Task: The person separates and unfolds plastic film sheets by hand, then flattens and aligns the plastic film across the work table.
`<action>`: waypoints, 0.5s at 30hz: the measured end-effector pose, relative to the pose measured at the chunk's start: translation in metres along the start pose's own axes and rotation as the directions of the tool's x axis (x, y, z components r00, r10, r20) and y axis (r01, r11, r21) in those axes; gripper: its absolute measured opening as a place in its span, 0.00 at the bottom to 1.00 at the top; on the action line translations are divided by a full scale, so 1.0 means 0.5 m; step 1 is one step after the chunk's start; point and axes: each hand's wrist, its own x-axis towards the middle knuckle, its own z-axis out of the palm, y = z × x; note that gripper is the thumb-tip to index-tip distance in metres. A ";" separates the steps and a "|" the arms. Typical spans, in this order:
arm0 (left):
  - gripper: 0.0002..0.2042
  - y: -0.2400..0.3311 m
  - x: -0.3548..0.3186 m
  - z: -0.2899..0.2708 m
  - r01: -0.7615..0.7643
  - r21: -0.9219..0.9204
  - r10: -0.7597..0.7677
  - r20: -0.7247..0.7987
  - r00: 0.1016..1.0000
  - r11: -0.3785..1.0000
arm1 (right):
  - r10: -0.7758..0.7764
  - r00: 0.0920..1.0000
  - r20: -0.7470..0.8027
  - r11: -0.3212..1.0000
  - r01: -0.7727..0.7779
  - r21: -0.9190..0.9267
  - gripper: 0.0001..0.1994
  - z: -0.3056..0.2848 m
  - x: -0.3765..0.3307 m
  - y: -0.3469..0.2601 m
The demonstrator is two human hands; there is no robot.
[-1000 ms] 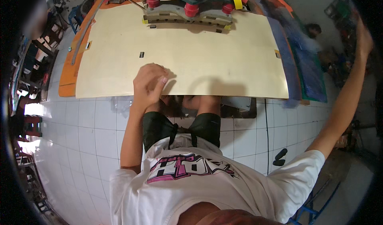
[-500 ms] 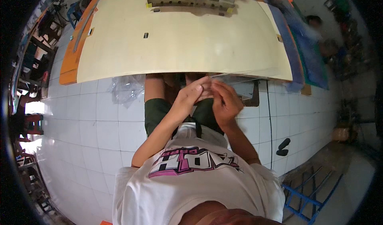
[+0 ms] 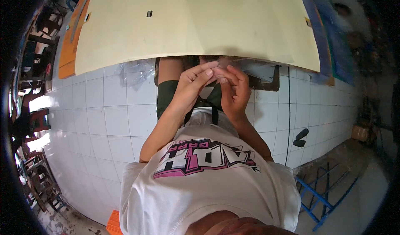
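Observation:
My left hand (image 3: 189, 87) and my right hand (image 3: 234, 91) are raised together in front of my chest, just below the near edge of a wide pale yellow board (image 3: 200, 27). Their fingertips meet. The right thumb and fingers pinch what looks like a thin clear plastic piece (image 3: 254, 63) that runs off to the right under the board's edge. The left fingers are stretched out and touch the same spot; whether they grip is too small to tell. My dark green shorts (image 3: 166, 97) and white printed shirt (image 3: 208, 172) are below the hands.
Crumpled clear plastic (image 3: 133, 70) lies on the white tiled floor (image 3: 104, 122) at the left. A dark tray (image 3: 264, 77) sits under the board. Orange boards (image 3: 68, 47) lie left, a blue sheet (image 3: 329, 39) right, a black object (image 3: 300, 137) and a blue metal frame (image 3: 323, 193) lower right.
My left hand left the board's edge and my right arm came in from far right; both hands now meet before my chest. The view has tilted further down.

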 end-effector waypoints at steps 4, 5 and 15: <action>0.15 -0.002 0.015 -0.010 -0.063 0.115 0.059 0.033 0.998 0.991 | -0.080 0.994 0.074 0.994 0.074 0.076 0.15 -0.002 0.000 0.010; 0.13 -0.002 0.016 -0.008 -0.079 0.138 0.084 -0.034 0.996 0.987 | -0.136 0.990 0.023 0.987 0.133 0.090 0.16 0.000 -0.002 0.007; 0.12 0.077 -0.010 -0.023 -0.121 0.356 0.225 -0.268 0.937 0.927 | 0.455 0.777 -0.436 0.841 -0.213 0.498 0.18 -0.143 0.024 0.048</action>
